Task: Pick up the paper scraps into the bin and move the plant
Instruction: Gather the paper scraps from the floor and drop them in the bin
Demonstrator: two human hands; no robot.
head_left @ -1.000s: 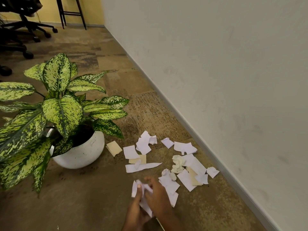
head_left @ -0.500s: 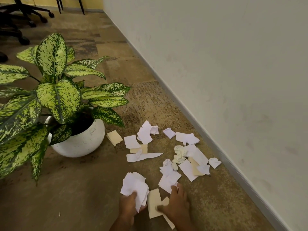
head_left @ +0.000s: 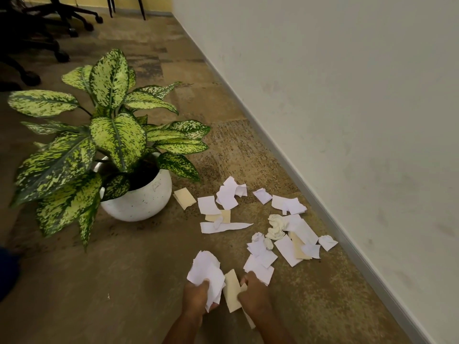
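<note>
Several white and cream paper scraps [head_left: 285, 219] lie scattered on the brown carpet near the wall. My left hand [head_left: 196, 297] grips a bunch of white scraps [head_left: 207, 271] just above the floor. Beside it my right hand [head_left: 253, 291] pinches a cream scrap [head_left: 232, 290] that lies on the carpet. A plant [head_left: 109, 135] with large speckled green leaves stands in a round white pot [head_left: 139, 202] to the left of the scraps. No bin is in view.
A white wall [head_left: 347, 95] with a grey skirting board runs along the right. Office chair bases [head_left: 49, 33] and dark furniture legs [head_left: 124, 7] stand at the far back left. Something blue [head_left: 7, 271] shows at the left edge.
My hands parted: the left one lifted off with the bunch of white scraps, and the right one took hold of the cream scrap on the carpet. The view shifted slightly.
</note>
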